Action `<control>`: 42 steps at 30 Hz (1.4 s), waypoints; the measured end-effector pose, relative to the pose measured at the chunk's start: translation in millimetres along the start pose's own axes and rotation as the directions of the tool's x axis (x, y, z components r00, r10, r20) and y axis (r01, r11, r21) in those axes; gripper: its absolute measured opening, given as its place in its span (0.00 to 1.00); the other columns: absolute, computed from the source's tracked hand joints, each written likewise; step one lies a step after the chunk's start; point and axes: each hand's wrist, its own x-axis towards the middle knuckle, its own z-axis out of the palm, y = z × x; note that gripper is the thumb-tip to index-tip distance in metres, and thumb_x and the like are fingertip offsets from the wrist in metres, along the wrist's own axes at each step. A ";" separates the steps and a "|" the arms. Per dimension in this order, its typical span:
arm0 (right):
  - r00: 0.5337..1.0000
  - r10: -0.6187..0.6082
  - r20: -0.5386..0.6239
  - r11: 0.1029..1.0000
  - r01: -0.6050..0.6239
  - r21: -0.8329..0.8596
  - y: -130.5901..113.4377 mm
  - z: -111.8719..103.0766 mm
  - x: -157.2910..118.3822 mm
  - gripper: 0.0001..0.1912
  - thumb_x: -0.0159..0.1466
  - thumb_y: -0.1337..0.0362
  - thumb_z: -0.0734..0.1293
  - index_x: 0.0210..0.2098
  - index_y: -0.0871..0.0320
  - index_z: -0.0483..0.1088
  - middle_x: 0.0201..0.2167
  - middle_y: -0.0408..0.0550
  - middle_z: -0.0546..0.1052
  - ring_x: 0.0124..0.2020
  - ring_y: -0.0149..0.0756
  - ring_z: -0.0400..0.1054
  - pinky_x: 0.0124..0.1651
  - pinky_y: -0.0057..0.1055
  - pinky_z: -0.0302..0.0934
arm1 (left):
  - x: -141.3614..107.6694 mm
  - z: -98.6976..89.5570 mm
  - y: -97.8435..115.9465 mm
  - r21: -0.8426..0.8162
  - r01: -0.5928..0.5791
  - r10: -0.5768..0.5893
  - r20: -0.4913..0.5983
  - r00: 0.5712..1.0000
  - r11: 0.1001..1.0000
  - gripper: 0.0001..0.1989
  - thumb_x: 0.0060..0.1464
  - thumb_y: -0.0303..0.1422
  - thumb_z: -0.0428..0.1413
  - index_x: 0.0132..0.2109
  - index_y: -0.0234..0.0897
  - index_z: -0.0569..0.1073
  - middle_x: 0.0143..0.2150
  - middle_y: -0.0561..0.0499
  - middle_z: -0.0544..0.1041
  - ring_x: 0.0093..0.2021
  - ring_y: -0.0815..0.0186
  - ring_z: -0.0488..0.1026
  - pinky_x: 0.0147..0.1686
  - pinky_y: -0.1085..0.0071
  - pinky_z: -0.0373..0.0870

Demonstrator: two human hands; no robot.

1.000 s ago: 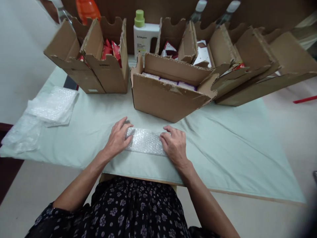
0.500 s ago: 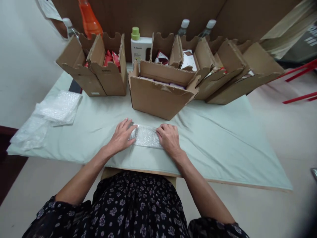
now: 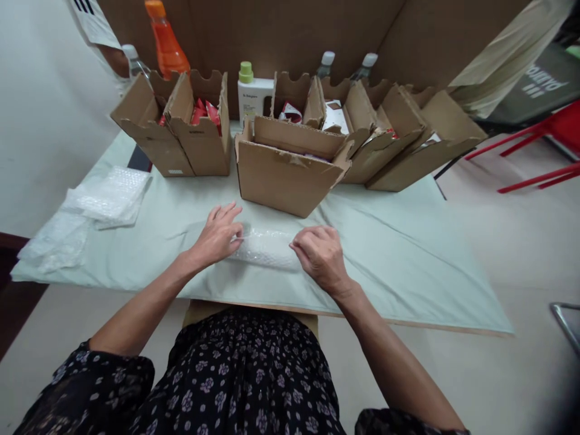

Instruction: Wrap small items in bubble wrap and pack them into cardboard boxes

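Note:
A clear bubble-wrap piece lies on the pale green cloth between my two hands. At its left end my left hand pinches the plastic between thumb and forefinger, the other fingers raised. My right hand is closed at the right end, with thumb and fingertips pressed together on the wrap's edge. Whether anything lies inside the wrap cannot be made out.
Cardboard boxes stand along the back, several holding red or white packets. Behind them are an orange bottle, a white bottle and clear bottles. More bubble wrap lies at the left; a red stool is at the right.
My left hand has gone from lying spread on the wrap to pinching it. My right hand has shifted slightly right and closed more. The wrap reaches further left, and the view has shifted.

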 end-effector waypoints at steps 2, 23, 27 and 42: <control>0.996 0.026 -0.081 1.000 -0.025 0.009 -3.1 -19.6 8.7 0.06 0.69 0.71 0.68 0.37 0.54 0.69 0.32 0.43 0.81 0.39 0.38 0.73 0.49 0.38 0.58 | -4.4 -21.8 7.6 -0.015 -0.070 0.067 -0.128 0.990 0.997 0.05 0.56 0.23 0.58 0.35 0.37 0.74 0.68 0.36 0.71 0.72 0.45 0.64 0.69 0.37 0.56; 0.854 0.352 0.383 0.891 -0.431 0.142 -34.1 1.5 -46.0 0.25 0.73 0.61 0.60 0.67 0.56 0.67 0.69 0.56 0.69 0.69 0.49 0.63 0.69 0.52 0.61 | -41.2 2.6 25.6 -0.260 -0.023 0.048 0.091 0.995 0.965 0.24 0.71 0.39 0.45 0.69 0.38 0.65 0.73 0.43 0.66 0.74 0.56 0.61 0.72 0.53 0.58; 0.810 0.318 0.493 0.927 -0.374 0.016 -39.5 61.2 -33.6 0.32 0.69 0.67 0.60 0.71 0.67 0.61 0.72 0.63 0.63 0.74 0.50 0.56 0.73 0.50 0.55 | -12.4 50.9 48.4 -0.142 -0.072 0.096 0.168 0.981 0.987 0.31 0.70 0.39 0.47 0.73 0.27 0.57 0.77 0.34 0.56 0.78 0.52 0.51 0.75 0.50 0.49; 0.715 0.686 0.134 0.727 -0.664 -0.177 39.8 25.3 -105.1 0.35 0.74 0.44 0.52 0.69 0.61 0.62 0.67 0.67 0.69 0.70 0.61 0.60 0.67 0.64 0.55 | -11.1 60.3 -2.5 -0.366 0.095 -0.103 -0.002 0.995 0.926 0.34 0.69 0.48 0.47 0.75 0.38 0.53 0.78 0.34 0.51 0.78 0.46 0.48 0.74 0.41 0.48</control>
